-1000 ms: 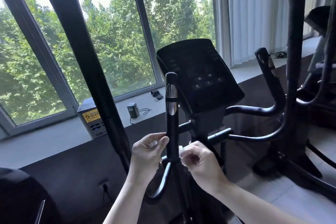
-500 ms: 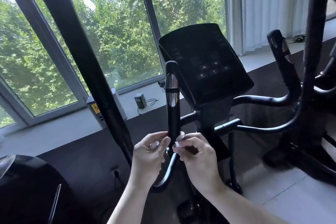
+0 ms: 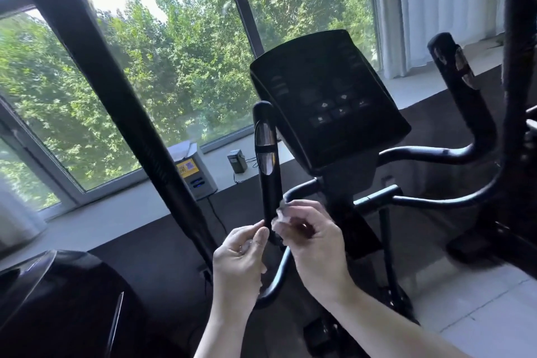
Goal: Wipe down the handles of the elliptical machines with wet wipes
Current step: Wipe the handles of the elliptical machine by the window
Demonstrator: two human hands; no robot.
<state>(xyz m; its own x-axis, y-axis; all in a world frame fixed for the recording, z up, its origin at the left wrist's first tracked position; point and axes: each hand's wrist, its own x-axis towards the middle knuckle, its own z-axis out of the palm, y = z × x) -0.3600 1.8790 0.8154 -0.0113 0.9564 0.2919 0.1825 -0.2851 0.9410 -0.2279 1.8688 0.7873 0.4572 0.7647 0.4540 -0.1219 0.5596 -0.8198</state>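
Right hand point(image 3: 315, 237) pinches the wipe point(image 3: 281, 216) against the right side of the handle point(image 3: 268, 180); my left hand point(image 3: 241, 253) has its fingers curled loosely at the other side. Handle stands upright above both, so I judge the stroke runs upward.

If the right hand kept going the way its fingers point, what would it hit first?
The right hand, holding a wipe, points left at the upright handle. It would meet that handle's lower part almost at once, likely wipe first; depth is unclear.
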